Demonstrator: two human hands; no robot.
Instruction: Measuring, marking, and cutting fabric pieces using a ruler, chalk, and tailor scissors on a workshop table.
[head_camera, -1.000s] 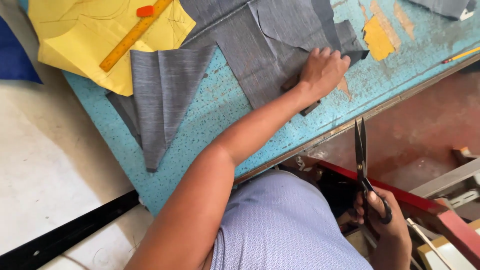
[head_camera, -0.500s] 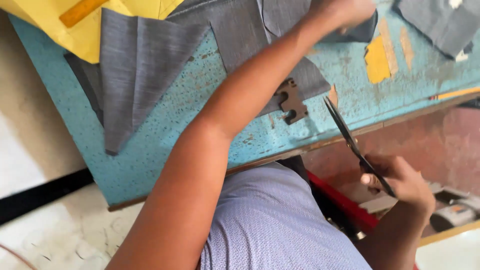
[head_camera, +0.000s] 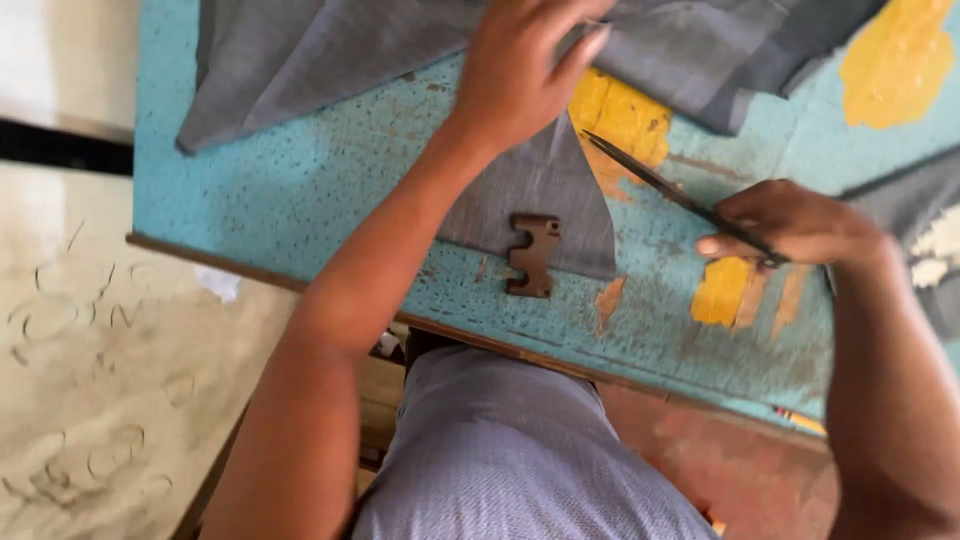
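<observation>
Fabric: grey cloth (head_camera: 560, 190) is lying across the upper middle of the frame, its pointed corner hanging toward the table's near edge.
Left hand (head_camera: 520, 70): pressing flat, fingers spread, pinning the cloth so it stays taut.
Right hand (head_camera: 800, 225): closing round the scissors (head_camera: 680, 195) at right, blades seemingly together, tip aiming at the cloth.
Weight: a notched brown piece (head_camera: 533, 255) is sitting on the corner, holding it down.
Table (head_camera: 300, 200): worn turquoise, yellow patches.

One head-worn camera looks steeply down, close over the turquoise table (head_camera: 300, 200).
</observation>
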